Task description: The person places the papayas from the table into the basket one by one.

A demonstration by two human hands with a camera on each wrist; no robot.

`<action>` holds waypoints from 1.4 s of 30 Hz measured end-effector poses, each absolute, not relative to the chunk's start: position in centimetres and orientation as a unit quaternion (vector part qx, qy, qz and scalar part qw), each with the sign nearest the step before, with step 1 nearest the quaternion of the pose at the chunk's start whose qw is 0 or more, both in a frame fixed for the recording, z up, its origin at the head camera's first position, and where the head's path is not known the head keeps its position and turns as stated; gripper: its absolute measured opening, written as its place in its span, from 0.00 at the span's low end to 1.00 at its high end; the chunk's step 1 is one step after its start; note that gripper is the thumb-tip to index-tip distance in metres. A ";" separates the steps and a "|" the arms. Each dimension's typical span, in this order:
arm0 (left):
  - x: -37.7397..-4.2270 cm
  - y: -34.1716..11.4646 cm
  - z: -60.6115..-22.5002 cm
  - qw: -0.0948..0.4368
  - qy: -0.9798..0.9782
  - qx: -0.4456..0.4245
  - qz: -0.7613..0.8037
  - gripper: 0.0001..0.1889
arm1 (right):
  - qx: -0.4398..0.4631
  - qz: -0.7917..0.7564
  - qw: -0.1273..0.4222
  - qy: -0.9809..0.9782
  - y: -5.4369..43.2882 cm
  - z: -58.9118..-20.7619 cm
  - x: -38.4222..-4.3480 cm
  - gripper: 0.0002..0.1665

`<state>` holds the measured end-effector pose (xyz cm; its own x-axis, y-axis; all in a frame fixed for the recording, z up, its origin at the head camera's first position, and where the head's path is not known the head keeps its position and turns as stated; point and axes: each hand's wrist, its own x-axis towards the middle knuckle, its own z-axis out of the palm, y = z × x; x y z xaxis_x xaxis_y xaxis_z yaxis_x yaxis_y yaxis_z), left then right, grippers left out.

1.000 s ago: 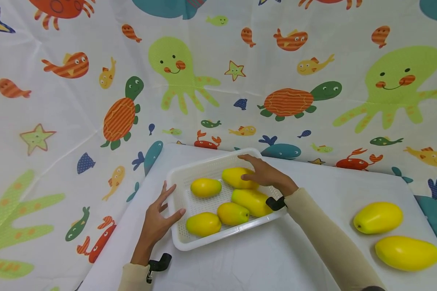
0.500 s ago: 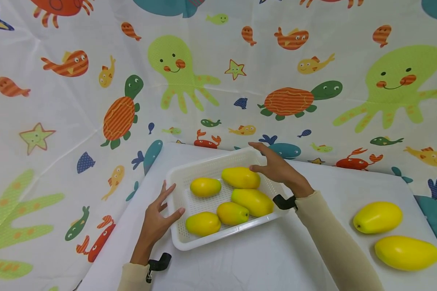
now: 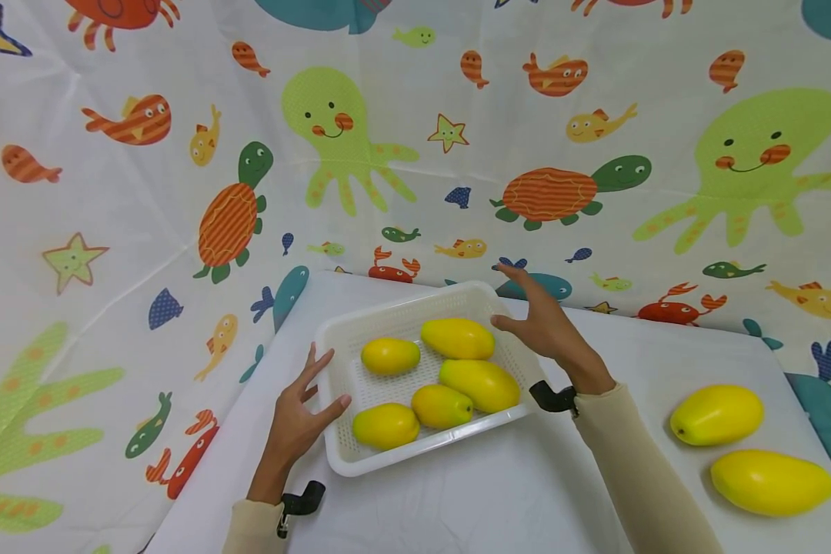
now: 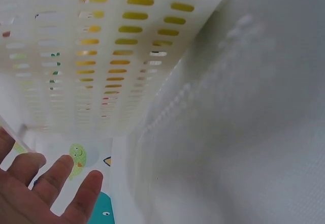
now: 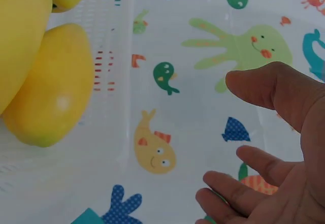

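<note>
A white perforated plastic basket (image 3: 436, 442) sits slightly turned on the table and holds several yellow, green-tinged oval fruits, like papayas or mangoes; one fruit (image 3: 457, 339) lies near its back right. At the basket's left end is my left hand (image 3: 303, 419), its fingers spread along the outside and its thumb reaching over the rim. The left wrist view shows these fingers (image 4: 84, 198) beside the perforated wall (image 4: 66, 76). My right hand (image 3: 550, 327) holds nothing, fingers extended and thumb apart, at the back right corner; the right wrist view shows this hand (image 5: 284, 168) beside the fruit (image 5: 56, 84).
Two larger yellow fruits lie on the right of the white-covered table: one behind (image 3: 717, 415) and one in front (image 3: 772, 482). A sea-animal printed cloth (image 3: 388, 254) rises behind and along the left side. A black wrist camera mount (image 3: 552, 397) sits on my right wrist.
My right hand has drawn back to the right, away from the back fruit, its thumb coming off it. The left hand, the basket and the fruits stay in place.
</note>
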<state>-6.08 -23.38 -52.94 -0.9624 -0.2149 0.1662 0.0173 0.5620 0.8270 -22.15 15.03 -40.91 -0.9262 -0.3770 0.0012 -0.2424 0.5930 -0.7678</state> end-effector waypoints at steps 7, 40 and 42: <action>-6.2 -23.3 -53.0 0.124 -0.876 0.055 -0.463 0.42 | -0.155 -0.423 0.053 0.891 16.0 -40.7 -21.8 0.54; -6.5 -23.2 -53.2 0.130 -0.876 0.049 -0.461 0.42 | 0.025 -0.568 -0.142 0.811 23.0 -43.1 -20.4 0.58; -6.4 -23.2 -53.1 0.129 -0.876 0.050 -0.462 0.42 | 0.042 -0.575 -0.144 0.804 23.4 -43.4 -20.4 0.59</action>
